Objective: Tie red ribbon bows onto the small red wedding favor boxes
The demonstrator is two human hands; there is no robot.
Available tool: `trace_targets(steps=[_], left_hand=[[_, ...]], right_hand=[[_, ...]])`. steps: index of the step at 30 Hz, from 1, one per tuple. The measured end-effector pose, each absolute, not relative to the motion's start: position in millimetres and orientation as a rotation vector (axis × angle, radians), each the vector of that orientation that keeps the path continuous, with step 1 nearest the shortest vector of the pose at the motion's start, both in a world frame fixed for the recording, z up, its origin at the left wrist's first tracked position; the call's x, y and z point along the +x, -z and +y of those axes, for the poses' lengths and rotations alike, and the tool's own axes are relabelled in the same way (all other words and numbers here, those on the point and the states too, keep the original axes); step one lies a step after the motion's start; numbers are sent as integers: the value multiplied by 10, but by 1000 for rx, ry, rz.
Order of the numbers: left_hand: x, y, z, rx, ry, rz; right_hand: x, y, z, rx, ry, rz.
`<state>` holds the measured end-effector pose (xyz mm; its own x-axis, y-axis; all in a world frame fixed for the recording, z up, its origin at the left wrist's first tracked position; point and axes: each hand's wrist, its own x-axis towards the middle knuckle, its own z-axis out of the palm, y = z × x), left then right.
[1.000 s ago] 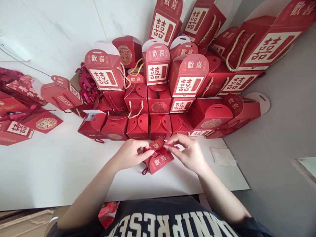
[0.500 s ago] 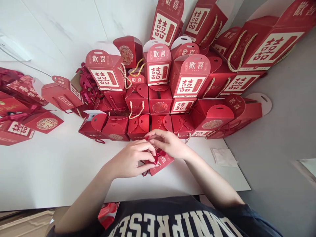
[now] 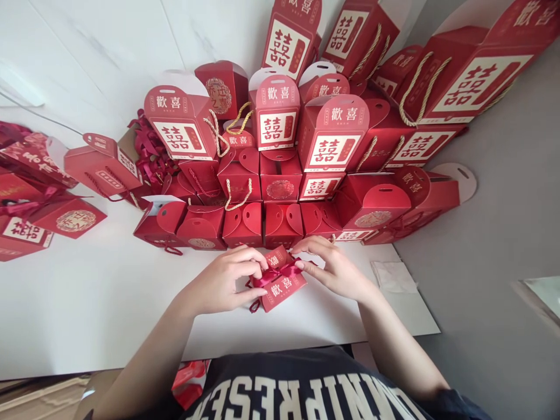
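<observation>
Red gift box [image 3: 280,290] between left grip [image 3: 223,281] and right grip [image 3: 332,270]; both pinch its ribbon [image 3: 275,276].

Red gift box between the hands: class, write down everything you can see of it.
The small red card gift box lies flat on the white table, showing pale 歡喜 characters. A dark red satin ribbon crosses it, one tail trailing at the lower corner. The left hand and right hand touch it.

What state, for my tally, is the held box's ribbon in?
Apparently tied: a satin bow crosses the box, between the left hand and right hand.
</observation>
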<state>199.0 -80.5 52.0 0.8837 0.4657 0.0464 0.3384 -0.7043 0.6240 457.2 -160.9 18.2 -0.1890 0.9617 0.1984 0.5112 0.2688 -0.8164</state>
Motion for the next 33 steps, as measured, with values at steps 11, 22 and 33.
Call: trace_targets(steps=[11, 22, 33], left_hand=[[1932, -437, -780, 2466, -201, 762], [1900, -382, -764, 2366, -199, 809], [2151, -443, -965, 2544, -530, 901]], right_hand=[[4654, -92, -1660, -1292, -1107, -1569], [4729, -59, -1721, -1299, -1221, -1457], [4615, -342, -1805, -1319, -832, -1670]])
